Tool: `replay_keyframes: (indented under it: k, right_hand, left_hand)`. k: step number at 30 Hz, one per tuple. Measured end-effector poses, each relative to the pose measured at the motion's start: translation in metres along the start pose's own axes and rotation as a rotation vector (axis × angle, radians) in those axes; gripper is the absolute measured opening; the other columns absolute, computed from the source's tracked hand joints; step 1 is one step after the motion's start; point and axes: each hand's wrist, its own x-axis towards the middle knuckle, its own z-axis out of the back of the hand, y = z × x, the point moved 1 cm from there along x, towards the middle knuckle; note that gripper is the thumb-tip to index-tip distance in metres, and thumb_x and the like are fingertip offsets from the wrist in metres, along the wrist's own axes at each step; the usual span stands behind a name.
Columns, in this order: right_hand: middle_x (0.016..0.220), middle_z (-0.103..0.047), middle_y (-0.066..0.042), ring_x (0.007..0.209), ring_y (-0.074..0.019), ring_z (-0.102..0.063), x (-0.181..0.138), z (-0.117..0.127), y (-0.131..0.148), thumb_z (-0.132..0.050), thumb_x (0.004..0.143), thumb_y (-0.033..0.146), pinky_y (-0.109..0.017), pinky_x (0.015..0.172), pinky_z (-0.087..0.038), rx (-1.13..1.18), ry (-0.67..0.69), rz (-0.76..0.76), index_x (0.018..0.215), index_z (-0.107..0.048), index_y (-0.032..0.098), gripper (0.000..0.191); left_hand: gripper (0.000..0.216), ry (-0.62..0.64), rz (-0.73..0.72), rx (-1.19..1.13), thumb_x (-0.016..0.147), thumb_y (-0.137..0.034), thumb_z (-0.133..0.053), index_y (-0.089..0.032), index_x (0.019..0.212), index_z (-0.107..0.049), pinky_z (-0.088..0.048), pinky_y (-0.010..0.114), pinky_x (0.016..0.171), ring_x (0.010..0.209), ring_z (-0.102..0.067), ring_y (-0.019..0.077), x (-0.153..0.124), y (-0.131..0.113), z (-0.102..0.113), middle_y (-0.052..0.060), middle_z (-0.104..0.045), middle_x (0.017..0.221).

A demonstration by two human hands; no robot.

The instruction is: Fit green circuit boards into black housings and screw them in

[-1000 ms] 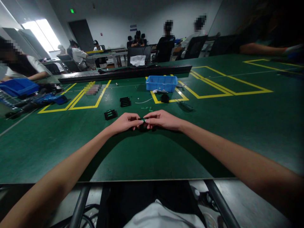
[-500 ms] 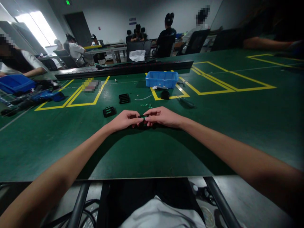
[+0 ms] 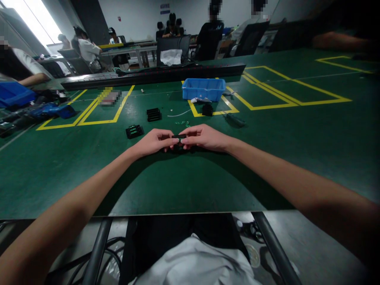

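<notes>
A dim workroom with a pale wall [image 3: 133,18] forms the background, where several people sit on dark chairs at far tables. A white sheet [image 3: 171,57] hangs over the back of the chair at far centre. In front is a broad green counter [image 3: 166,186], marked out with yellow tape [image 3: 273,106]; a long black bar [image 3: 154,74] lies along its far side.

Near the middle of the counter, the left hand [image 3: 156,141] and the right hand [image 3: 204,136] meet fingertip to fingertip. Each grip is closed on the same small black piece [image 3: 179,136], the left on its left end and the right on its right end, with a bit of green showing between the thumbs; the fingers hide the rest.

Just beyond the hands lie small green pieces [image 3: 182,124]. To the left sits a black slotted holder with green parts in it [image 3: 134,131], and farther off a second black slotted holder [image 3: 153,114]. A thin white strip [image 3: 179,114] runs toward a black block [image 3: 207,110] in front of a light-blue bin [image 3: 203,93]. A dark, see-through item [image 3: 234,120] lies to the right of the block, too blurred to identify.
</notes>
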Motion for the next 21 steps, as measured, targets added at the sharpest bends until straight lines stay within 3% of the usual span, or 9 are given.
replay_keyframes:
  k: [21]
  right_hand:
    - [0.088,-0.075,-0.007,0.081,-0.0155,-0.069,-0.0012,-0.0012,0.0024,-0.079,0.081,0.037,-0.026,0.072,-0.054,-0.061,0.001,0.014,0.116,-0.074,0.015,0.041]
  left_hand:
    - [0.035,0.005,0.003,0.026,0.089,-0.048,-0.066,-0.013,0.085,-0.067,-0.043,0.020,0.058,0.061,-0.057,0.0084,0.0005,0.0011,0.0026,0.002,-0.065,0.077]
